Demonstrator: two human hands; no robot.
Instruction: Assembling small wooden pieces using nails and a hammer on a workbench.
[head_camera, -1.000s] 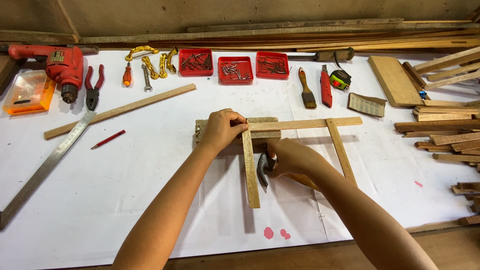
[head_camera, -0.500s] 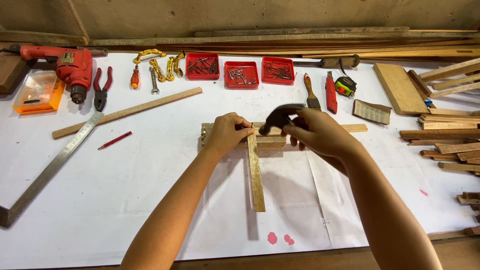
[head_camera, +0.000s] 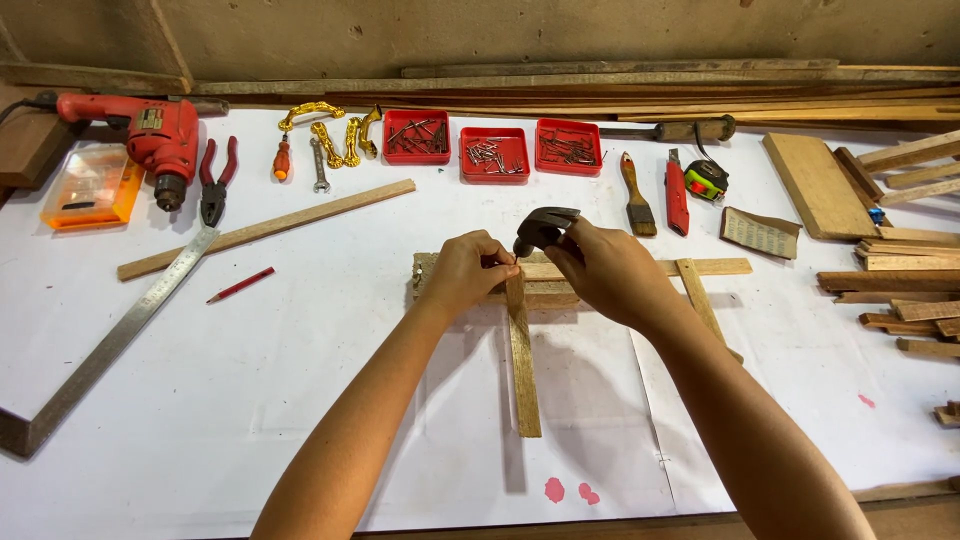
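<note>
At the centre of the frame, the left hand (head_camera: 468, 268) pinches with closed fingertips at the top end of a narrow upright wooden slat (head_camera: 522, 360), which runs down toward the lower middle of the white paper-covered tabletop (head_camera: 200, 400). Whether a nail sits between those fingertips is too small to tell. The right hand (head_camera: 608, 272) is closed around a dark metal hammer head (head_camera: 542, 226), held just above and beside the left fingertips. The slat's top lies across a horizontal wooden strip (head_camera: 700, 267) that reaches rightward, with a second slanted slat (head_camera: 700, 300) under it on the right.

Along the upper middle stand three red square trays of nails (head_camera: 495, 153). To their right lie a wooden-handled brush (head_camera: 634, 195), a red utility knife (head_camera: 677, 200) and a tape measure (head_camera: 708, 180). In the upper left sit a red power drill (head_camera: 150, 135), red-handled pliers (head_camera: 214, 180) and an orange plastic case (head_camera: 88, 185). A steel square ruler (head_camera: 110, 345) and a red pencil (head_camera: 240, 285) lie at the left; wood offcuts (head_camera: 900, 270) pile at the right edge.
</note>
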